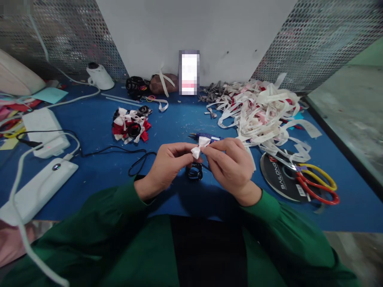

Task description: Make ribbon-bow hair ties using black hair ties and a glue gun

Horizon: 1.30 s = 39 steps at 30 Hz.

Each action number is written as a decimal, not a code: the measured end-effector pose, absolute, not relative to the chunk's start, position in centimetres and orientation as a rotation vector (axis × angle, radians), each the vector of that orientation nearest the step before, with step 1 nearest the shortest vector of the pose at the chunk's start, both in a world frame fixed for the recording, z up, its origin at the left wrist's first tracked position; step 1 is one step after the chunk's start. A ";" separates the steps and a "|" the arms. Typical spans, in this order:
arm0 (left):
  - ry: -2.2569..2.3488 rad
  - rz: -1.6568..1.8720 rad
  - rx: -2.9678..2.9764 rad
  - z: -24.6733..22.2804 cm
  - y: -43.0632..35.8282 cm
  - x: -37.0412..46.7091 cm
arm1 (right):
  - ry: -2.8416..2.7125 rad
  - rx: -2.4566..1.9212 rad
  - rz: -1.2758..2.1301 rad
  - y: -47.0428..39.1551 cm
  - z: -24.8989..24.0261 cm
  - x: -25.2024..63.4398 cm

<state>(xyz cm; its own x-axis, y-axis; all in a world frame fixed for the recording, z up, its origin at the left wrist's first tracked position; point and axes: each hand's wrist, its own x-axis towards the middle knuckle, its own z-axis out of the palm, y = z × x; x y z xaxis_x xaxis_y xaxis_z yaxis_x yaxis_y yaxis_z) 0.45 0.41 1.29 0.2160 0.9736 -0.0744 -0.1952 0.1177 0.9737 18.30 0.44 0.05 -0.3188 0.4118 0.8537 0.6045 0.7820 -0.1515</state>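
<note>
Both hands meet above the blue table (98,123). The left hand (167,165) and the right hand (230,163) pinch together one small white ribbon bow (200,147), fingers closed on it from each side. Under it lies a small black elastic hair tie (194,172). At the right, a black round spool (279,177) shows the word "SAILONG", with red and yellow scissors (314,181) on it. A heap of white printed ribbon strips (263,109) lies behind; its print is too small to read.
</note>
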 end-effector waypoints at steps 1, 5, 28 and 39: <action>0.949 1.074 1.079 1.3 0.4 0.4 | -1.961 -0.770 -0.239 0.4 0.1 18.3; 0.937 1.056 1.082 1.3 0.3 0.3 | -1.975 -0.783 -0.240 0.5 0.1 18.3; 1.140 1.222 1.610 1.5 0.5 0.1 | -1.613 -1.059 0.510 -0.1 0.9 17.6; 1.134 1.166 2.020 1.6 0.4 -0.2 | -1.571 -1.039 0.688 -0.1 0.8 17.6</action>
<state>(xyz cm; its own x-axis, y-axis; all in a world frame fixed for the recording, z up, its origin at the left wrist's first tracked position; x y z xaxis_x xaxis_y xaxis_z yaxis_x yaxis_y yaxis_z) -0.25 0.44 1.58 0.2710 0.8654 0.4215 0.3970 -0.4994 0.7700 17.65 -0.08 0.77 -0.0397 0.8881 0.4580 0.2658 0.4512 -0.8519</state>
